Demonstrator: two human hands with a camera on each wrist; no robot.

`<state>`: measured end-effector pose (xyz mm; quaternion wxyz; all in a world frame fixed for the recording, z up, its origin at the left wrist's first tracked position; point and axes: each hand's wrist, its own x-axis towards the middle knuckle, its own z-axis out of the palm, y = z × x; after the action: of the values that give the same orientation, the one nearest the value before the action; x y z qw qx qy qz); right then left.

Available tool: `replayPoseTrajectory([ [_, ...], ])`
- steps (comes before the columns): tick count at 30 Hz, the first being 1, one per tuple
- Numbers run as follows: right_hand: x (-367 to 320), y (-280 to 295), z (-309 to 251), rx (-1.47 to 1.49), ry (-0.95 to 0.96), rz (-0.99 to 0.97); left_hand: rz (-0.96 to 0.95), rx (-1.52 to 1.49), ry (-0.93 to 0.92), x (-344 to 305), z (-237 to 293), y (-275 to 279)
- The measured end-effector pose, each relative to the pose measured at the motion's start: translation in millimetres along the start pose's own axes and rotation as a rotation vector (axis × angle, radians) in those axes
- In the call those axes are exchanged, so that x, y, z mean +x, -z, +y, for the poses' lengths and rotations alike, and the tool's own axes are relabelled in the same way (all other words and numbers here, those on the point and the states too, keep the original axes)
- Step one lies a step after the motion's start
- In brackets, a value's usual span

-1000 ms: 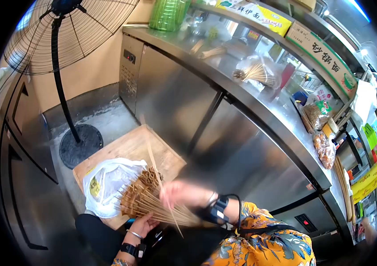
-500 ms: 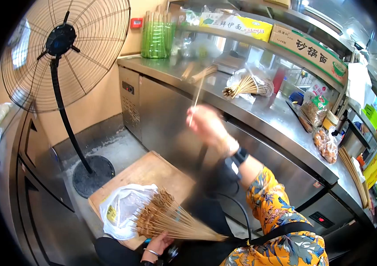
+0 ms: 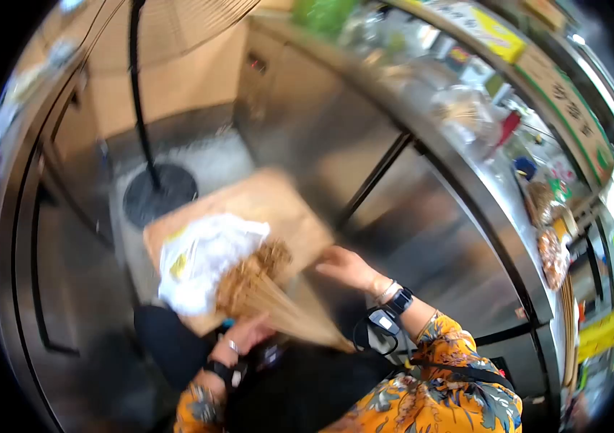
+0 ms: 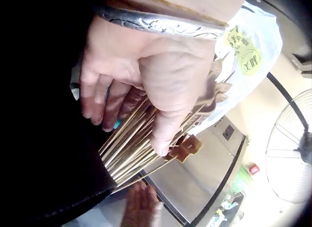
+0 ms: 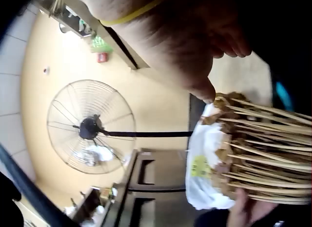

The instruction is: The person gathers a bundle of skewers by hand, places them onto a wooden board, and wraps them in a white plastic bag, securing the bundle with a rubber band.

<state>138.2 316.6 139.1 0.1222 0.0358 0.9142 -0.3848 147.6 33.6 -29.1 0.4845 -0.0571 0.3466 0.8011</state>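
Observation:
A bundle of thin sticks (image 3: 289, 312) with brown folded food on one end lies over the lap and the edge of a wooden board (image 3: 249, 189). My left hand (image 3: 249, 332) holds the bundle from the near side; in the left wrist view its thumb lies over the sticks (image 4: 136, 149). The right hand (image 3: 350, 268) is beside the board, fingers loosely bent, holding nothing. In the right wrist view the right hand (image 5: 180, 51) is near the brown food (image 5: 225, 154). A white plastic bag (image 3: 209, 252) lies against the food ends.
A black fan base (image 3: 159, 195) stands on the floor behind the board. Steel cabinets with a counter (image 3: 458, 162) run along the right, carrying bagged sticks (image 3: 462, 112) and packaged food (image 3: 553, 256). More steel cabinet doors (image 3: 80, 289) stand at the left.
My right hand has come down from above, near the counter, to beside the board, and the single stick it held is gone from it. My left hand stays at the bundle. The head view has tilted down.

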Motion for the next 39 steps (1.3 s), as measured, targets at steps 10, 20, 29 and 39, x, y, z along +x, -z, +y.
replayPoseTrajectory([
  [10, -52, -96, -22, -0.068, 0.092, -0.095, -0.211, -0.004, 0.006, -4, 15, -43],
  [20, -47, -48, -1, 0.216, 0.183, -0.228, -0.034, 0.948, -0.463, -25, 75, -79],
  [29, -66, -36, 16, 0.416, 0.138, -0.417, 1.342, 0.94, -1.024, 9, 171, 123],
  [39, -28, -12, -41, 0.578, 0.112, -0.406, 1.489, 1.131, -0.85, 52, 218, 64],
])
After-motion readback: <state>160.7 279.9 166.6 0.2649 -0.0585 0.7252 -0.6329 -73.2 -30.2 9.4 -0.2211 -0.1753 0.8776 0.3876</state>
